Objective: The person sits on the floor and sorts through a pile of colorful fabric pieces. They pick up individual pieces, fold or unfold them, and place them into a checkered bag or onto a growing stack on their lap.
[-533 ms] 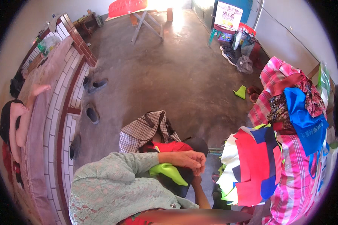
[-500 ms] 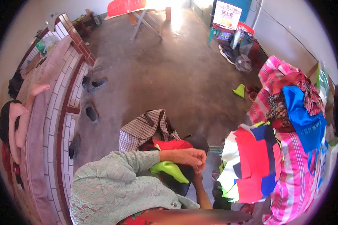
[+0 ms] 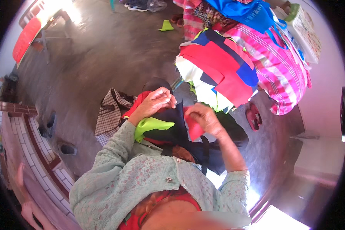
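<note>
My right hand [image 3: 205, 119] pinches a small red cloth piece [image 3: 195, 130] that hangs below its fingers. Just left of it, my left hand [image 3: 157, 102] is raised with its fingertips drawn together. Whatever they hold, if anything, is too small to make out. Between the hands and over my lap lies dark cloth [image 3: 163, 135]. A lime-green cloth piece [image 3: 154, 125] drapes beside my left wrist. More red cloth [image 3: 136, 106] shows behind that wrist, next to a brown-and-white checked cloth [image 3: 113, 111].
A stack of cut red, white and blue cloth pieces [image 3: 222, 71] rests ahead to the right, against a pink plaid bundle [image 3: 280, 73] topped by a blue bag [image 3: 243, 15]. A lime scrap [image 3: 166, 25] and dark shoes [image 3: 68, 148] are on the floor.
The view has swung to the right. My hands, close together before, are now apart, and my right hand shows plainly with the red cloth piece.
</note>
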Tool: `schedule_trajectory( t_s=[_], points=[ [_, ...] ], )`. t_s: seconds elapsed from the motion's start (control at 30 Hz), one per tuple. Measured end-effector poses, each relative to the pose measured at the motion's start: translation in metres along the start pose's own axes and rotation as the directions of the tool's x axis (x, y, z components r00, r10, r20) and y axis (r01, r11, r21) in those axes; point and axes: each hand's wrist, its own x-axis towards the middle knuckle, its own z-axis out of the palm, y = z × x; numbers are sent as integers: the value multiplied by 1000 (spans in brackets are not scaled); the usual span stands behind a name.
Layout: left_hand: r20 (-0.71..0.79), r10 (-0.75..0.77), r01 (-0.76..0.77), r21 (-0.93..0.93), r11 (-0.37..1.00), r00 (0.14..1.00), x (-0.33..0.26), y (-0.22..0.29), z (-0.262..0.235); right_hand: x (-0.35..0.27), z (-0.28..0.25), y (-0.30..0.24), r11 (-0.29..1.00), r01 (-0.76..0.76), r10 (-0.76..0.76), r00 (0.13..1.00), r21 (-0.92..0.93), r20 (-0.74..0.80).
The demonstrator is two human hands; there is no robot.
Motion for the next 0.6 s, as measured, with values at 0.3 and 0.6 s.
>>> schedule_trajectory(
  t_s=[0.3, 0.6],
  points=[
    [31, -3, 2, 48, 999, 1000, 3, -1, -5, 40, -133, -26, 877, 402, -21, 578, 262, -816],
    [-2, 7, -7, 39, 999, 1000, 2, -3, -9, 83, -128, 95, 639, -648, 26, 557, -415, -830]
  ],
)
